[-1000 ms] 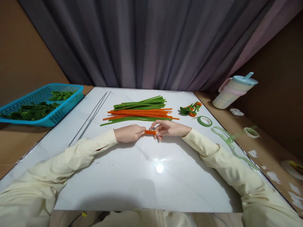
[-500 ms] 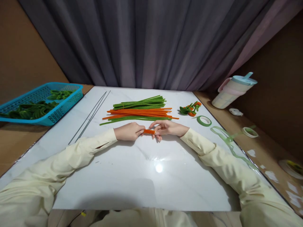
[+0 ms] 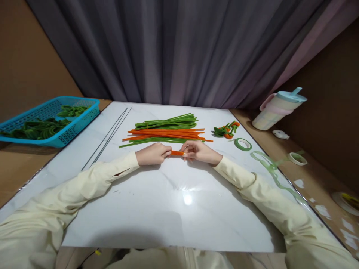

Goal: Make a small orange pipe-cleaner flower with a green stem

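A short orange pipe-cleaner piece is held between both hands just above the white table. My left hand is closed, pinching its left end. At its right end, my right hand has its fingers curled around the piece. Just behind the hands lies a pile of long orange and green pipe cleaners.
Thin metal wires lie at the table's left. A blue basket of green coils sits far left. Small green and orange finished pieces, a green tape roll, another roll and a pastel cup are to the right.
My right hand's fingers have closed more tightly on the orange piece and both hands have shifted slightly toward the pile.
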A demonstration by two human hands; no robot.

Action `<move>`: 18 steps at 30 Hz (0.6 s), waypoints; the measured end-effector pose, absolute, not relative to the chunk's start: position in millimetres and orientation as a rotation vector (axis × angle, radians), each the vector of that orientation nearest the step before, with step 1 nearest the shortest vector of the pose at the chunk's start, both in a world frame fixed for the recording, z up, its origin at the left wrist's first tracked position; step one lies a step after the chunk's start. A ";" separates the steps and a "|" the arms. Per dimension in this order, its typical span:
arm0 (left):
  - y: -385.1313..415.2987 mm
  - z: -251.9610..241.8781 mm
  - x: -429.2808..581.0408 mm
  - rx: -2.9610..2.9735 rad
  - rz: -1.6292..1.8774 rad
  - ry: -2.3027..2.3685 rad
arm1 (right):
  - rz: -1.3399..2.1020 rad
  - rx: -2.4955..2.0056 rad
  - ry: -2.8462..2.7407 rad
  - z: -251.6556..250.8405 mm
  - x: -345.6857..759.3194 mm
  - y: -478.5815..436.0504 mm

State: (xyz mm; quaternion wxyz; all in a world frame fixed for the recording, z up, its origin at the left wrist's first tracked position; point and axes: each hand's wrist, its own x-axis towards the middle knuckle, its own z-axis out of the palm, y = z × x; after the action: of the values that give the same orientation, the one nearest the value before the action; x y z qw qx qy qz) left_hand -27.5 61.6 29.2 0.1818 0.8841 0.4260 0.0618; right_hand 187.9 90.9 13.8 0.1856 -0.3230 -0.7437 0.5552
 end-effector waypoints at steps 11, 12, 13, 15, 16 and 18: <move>64.3 37.8 -31.6 2.344 0.388 1.211 | 0.385 -0.861 -2.319 -3.7 184.9 78.0; 64.3 37.7 -31.9 2.338 0.399 1.198 | 0.338 -0.867 -2.326 -5.5 185.1 77.5; 64.4 37.3 -32.2 2.335 0.410 1.184 | 0.309 -0.872 -2.333 -7.3 185.2 77.1; 64.9 35.7 -33.0 2.331 0.432 1.152 | 0.288 -0.878 -2.343 -10.4 185.3 76.9; 65.3 34.5 -33.3 2.329 0.442 1.131 | 0.282 -0.880 -2.345 -11.6 185.2 77.0; 66.1 31.5 -33.9 2.323 0.458 1.096 | 0.256 -0.878 -2.350 -13.0 184.7 77.2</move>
State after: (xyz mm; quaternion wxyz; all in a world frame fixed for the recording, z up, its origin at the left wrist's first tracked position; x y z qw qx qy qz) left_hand -33.9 66.1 31.5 0.2632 0.8589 0.4053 0.1695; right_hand 184.7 77.2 -13.0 0.3053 -0.3315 -0.8875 0.0966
